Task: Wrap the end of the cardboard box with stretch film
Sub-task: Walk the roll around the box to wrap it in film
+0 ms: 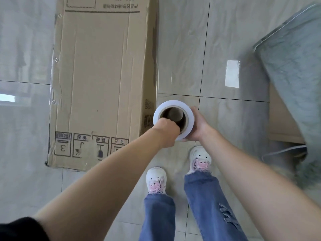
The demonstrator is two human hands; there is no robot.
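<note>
Fingers of the left hand point(165, 131) were tucked inside the stretch film roll point(173, 119), the right hand point(198, 126) gripping its outside, beside the cardboard box point(104, 75) lying on the tiled floor point(225, 40). Slack film could bunch and fail to cling.

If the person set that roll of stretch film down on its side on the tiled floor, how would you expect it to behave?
The stretch film roll is a round cylinder and the floor tiles look glossy, so it would probably roll away. Its hollow core, where the left hand reaches in, suggests a stiff tube that holds shape. The right hand cups its smooth side, which may be slippery.
</note>
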